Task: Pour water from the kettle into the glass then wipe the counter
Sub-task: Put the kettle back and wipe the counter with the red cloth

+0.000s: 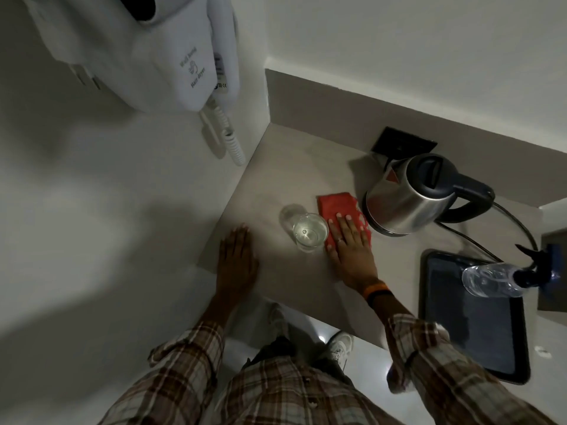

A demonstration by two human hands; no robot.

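Note:
A steel kettle (405,194) with a dark lid and handle stands on its base at the back right of the grey counter (282,167). A clear glass (308,232) holding water stands left of a red cloth (336,205). My right hand (351,243) lies flat on the cloth, fingers spread, pressing it onto the counter between glass and kettle. My left hand (237,259) rests flat and open on the counter's front left corner, holding nothing.
A dark tray (478,342) sits at the right with a clear spray bottle (497,279) lying over its far edge. The kettle's black cord (518,222) runs along the counter. A white wall hair dryer (184,56) hangs on the left wall.

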